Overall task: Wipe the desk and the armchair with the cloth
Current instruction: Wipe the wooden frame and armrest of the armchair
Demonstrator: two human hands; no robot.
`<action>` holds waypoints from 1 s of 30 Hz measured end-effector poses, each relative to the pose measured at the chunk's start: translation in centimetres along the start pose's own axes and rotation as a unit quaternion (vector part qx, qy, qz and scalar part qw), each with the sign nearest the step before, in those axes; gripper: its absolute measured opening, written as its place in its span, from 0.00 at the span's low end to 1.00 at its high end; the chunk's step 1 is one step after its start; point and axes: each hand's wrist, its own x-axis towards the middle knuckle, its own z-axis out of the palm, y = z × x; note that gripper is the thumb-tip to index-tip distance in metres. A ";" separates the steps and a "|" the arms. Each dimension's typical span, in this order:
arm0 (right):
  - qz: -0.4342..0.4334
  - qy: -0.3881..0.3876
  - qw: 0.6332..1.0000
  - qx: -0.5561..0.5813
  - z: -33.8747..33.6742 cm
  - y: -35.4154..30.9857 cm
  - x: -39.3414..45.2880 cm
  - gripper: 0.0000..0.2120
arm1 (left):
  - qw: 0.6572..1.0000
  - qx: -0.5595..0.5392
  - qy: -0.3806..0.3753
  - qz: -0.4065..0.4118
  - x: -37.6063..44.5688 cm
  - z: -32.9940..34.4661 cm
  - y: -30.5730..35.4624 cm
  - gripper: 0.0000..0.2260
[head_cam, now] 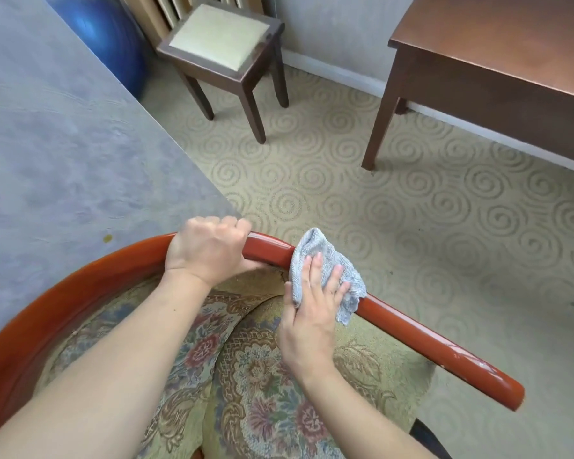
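- Left hand (209, 251) closed around armchair (408, 329) rail, at 11 o'clock from cloth (325, 270).
- Right hand (312, 313) flat, fingers extended, pressing grey cloth onto rail.

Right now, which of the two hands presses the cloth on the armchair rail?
The right hand, lying flat on the grey cloth over the red wooden rail. The left hand only grips the bare rail, without cloth.

The cloth (325, 270) is lying on the armchair (411, 332) rail, the left hand (209, 250) gripping the rail just left of it, the tabletop (497, 38) standing well beyond the armchair to the right.
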 end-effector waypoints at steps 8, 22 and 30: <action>-0.229 -0.082 0.958 -0.150 -2.7 3.2 1.7 0.34 | 1.000 0.004 0.000 -0.007 -0.1 0.4 0.2 0.28; -0.134 -0.074 0.983 -0.106 -1.1 -1.6 1.8 0.32 | 0.999 0.018 0.004 -0.028 -0.2 0.4 0.2 0.21; -0.301 -0.143 0.924 -0.186 -4.2 2.2 3.9 0.35 | 0.999 0.006 -0.016 -0.039 -0.3 0.6 0.4 0.19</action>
